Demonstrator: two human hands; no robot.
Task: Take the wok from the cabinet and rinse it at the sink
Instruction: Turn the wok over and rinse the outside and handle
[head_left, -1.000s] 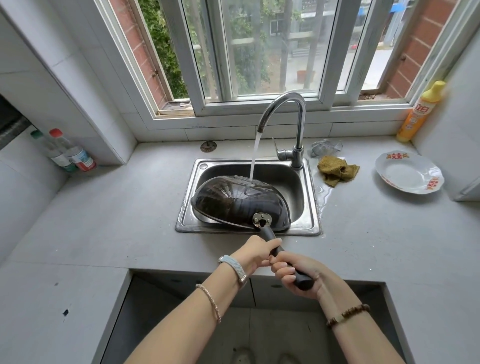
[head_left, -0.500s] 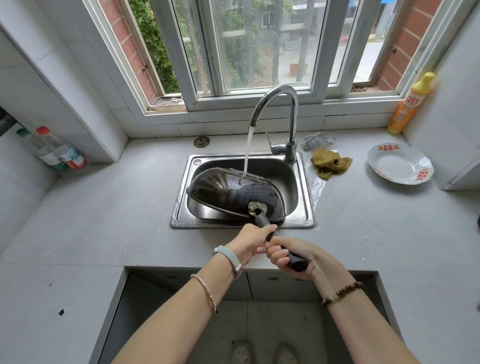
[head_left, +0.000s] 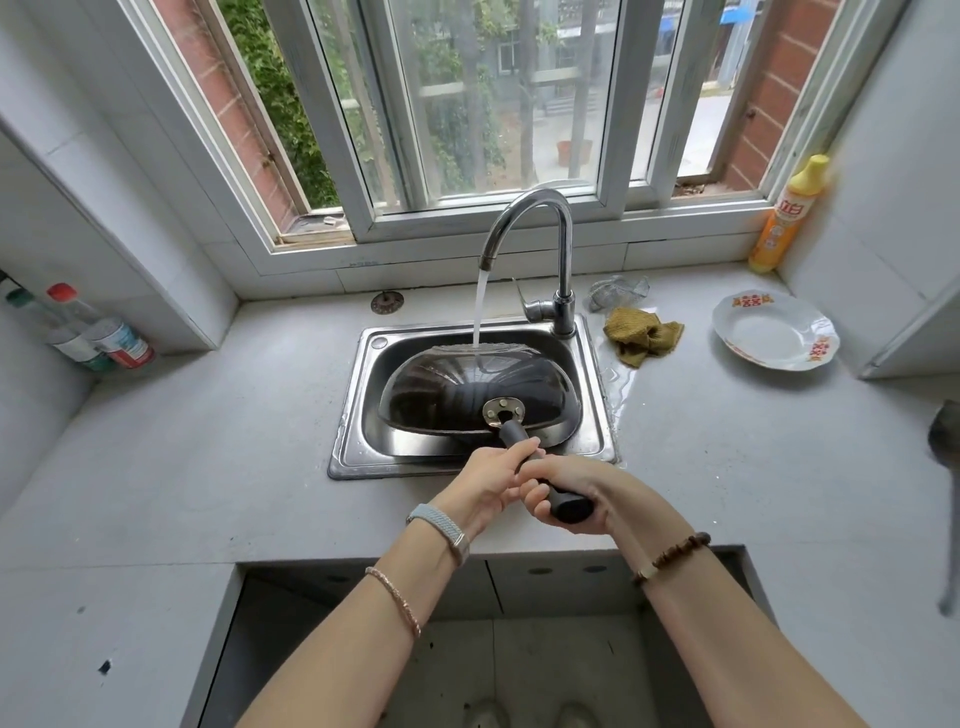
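A dark wok (head_left: 457, 387) lies tipped in the steel sink (head_left: 353, 415), its rounded outside facing me. Its black handle (head_left: 545, 480) points toward me over the sink's front rim. My left hand (head_left: 485, 480) grips the handle near the wok. My right hand (head_left: 569, 493) grips the handle's end just behind it. Water runs from the chrome faucet (head_left: 540, 234) onto the wok's far upper edge.
A yellow cloth (head_left: 641, 335) and a crumpled clear bag (head_left: 618, 291) lie right of the faucet. A white plate (head_left: 774, 332) and a yellow detergent bottle (head_left: 787, 215) stand at the right. Two bottles (head_left: 98, 332) sit at the far left. An open gap (head_left: 493, 649) lies below the counter.
The wok has rolled from leaning left to sitting more level and centred in the sink. Both hands kept their grip on the handle, and the stream now lands on its far edge.
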